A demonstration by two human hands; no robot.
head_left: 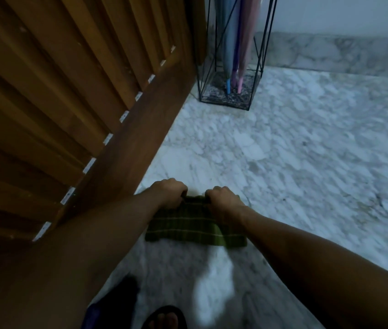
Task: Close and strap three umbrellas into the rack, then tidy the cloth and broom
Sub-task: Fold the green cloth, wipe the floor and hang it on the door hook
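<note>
Low in the middle of the frame we see the green striped cloth (195, 224) hanging over the marble floor (307, 162). The left hand (169, 191) grips its upper left corner with curled fingers, and the right hand (223, 198) grips its upper right corner likewise. At the top centre stands a black wire rack (257, 74) holding three closed umbrellas (233, 43), tips down. A slatted wooden door (69, 91) fills the upper left. At the bottom edge we see a sandalled foot (164, 317).
</note>
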